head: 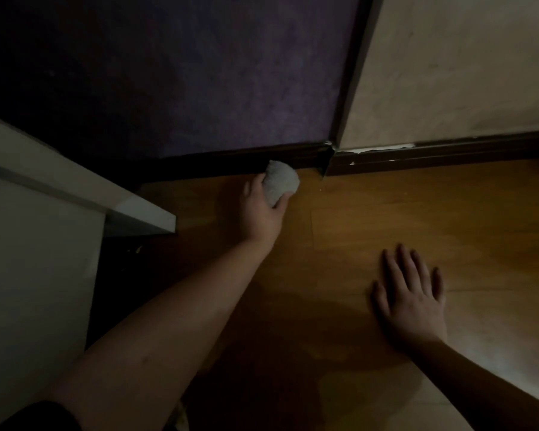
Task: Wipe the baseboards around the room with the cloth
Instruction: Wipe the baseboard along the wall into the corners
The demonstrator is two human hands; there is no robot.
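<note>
Nearest the lens, the left forearm reaches out to the left hand [262,209], whose fingers curl round a balled cloth [281,181] pressed against the dark baseboard [218,164]. That board runs left to right along the purple wall, so the wipe should follow its length. Just right lies the corner [329,160]; left, a white cabinet [75,194] crowds the run. Well back, the right hand [413,301] rests flat and spread on the floor [448,219].

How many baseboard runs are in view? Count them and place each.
2. The left baseboard runs under the purple wall, where the left hand presses the cloth. The right baseboard runs under the beige wall. More may lie behind the white furniture.
</note>
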